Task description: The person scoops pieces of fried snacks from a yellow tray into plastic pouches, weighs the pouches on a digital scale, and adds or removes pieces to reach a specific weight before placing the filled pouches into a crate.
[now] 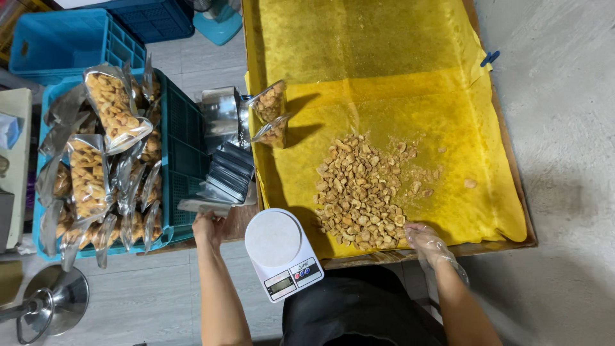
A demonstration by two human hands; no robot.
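Item, far left: crate (176, 138) heaped with filled pouches (112, 106), some overhanging its rim; we judge a nudge could tip them to the floor.
Item: left hand (208, 225), grip pinching an empty pouch (204, 206) beside the pouch stack (227, 173); a thin hold that might slip.
Item: scale (282, 253), overhanging the desk (238, 221) edge; our elbow could knock it.
Item: right hand (424, 240), gloved, fingers loosely spread at the snacks (362, 192) on the yellow sheet (384, 96); pieces near the edge may spill.

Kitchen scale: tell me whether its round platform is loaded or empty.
Empty. The kitchen scale's white round platform shows bare, with nothing resting on it; the pile of snack pieces lies apart on the yellow sheet.
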